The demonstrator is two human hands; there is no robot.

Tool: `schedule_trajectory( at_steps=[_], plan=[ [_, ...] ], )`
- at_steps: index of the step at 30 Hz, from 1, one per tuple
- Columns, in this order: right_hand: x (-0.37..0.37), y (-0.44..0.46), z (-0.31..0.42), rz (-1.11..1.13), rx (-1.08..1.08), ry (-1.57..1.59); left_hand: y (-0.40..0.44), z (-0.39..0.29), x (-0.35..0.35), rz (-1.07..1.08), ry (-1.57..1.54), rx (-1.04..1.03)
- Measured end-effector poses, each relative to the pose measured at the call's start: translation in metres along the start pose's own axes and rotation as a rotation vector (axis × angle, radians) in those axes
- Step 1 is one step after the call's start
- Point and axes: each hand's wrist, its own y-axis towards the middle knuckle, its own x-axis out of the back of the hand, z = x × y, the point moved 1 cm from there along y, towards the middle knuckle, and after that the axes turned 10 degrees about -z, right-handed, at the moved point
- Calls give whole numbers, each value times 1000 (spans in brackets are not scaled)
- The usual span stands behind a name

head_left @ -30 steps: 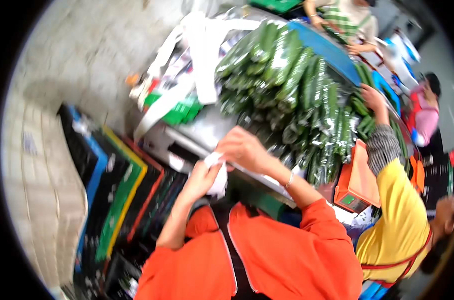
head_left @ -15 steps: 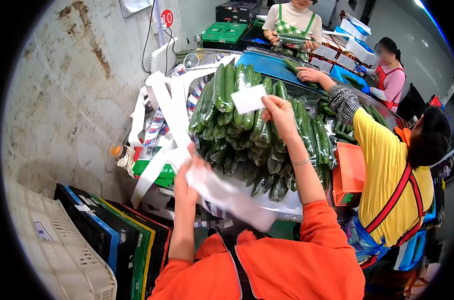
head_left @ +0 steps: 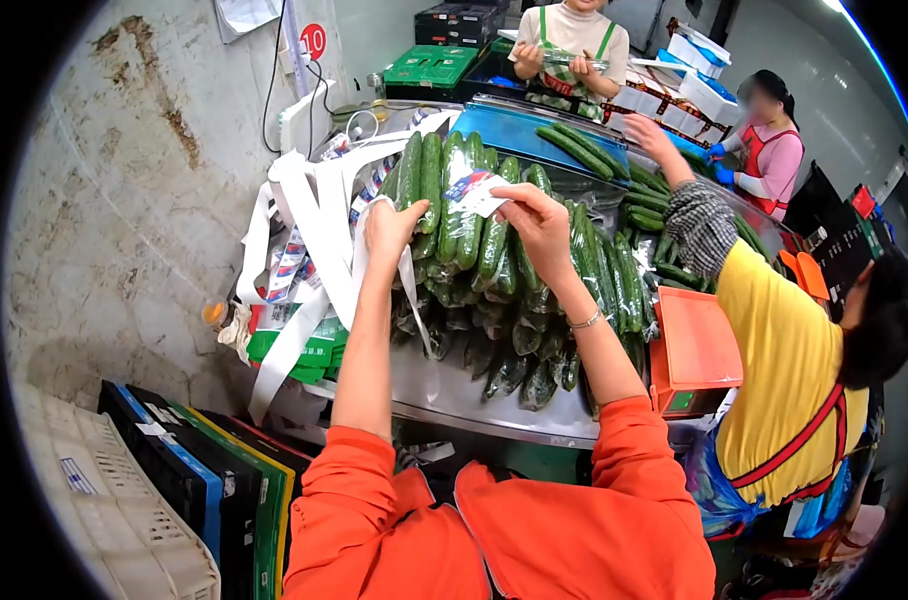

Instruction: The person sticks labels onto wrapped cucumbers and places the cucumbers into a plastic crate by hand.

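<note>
Centrally, the right fingers (head_left: pixel 519 197) pinch a printed label (head_left: pixel 477 193) over bagged cucumbers (head_left: pixel 459 225) on the desk (head_left: pixel 439 387); just left of centre, the left fingers (head_left: pixel 411 214) hold a white strip (head_left: pixel 411 288) beside them

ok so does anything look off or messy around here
Two things, mildly. Long white paper-like strips lie tangled across the left end of the shiny metal table, one drooping past its front edge, which looks untidy. Rusty brown streaks mark the pale wall, like staining or wear. No spill shows.
</note>
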Motion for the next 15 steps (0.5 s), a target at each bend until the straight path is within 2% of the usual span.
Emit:
schedule_trajectory(
  at_steps=[3, 5, 8, 10, 12, 15],
  plan=[
    [0, -1, 1, 32, -10, 12, 18, 16, -8, 108, -124, -1],
    [-5, 1, 1, 20, 0, 51, 15, 9, -3, 105, -166, -21],
    [-19, 8, 1, -100, -82, 154, 13, 1, -1, 131, -226, -30],
    [-31, 18, -16, -74, -205, 130, 7, -5, 0, 201, -499, 59],
    [-49, 31, -29, -73, -292, 165, 6, -8, 3, 226, -535, 83],
    [-77, 44, -64, -84, -327, 221, 9, -2, 2, 304, -786, 221]
  ],
)
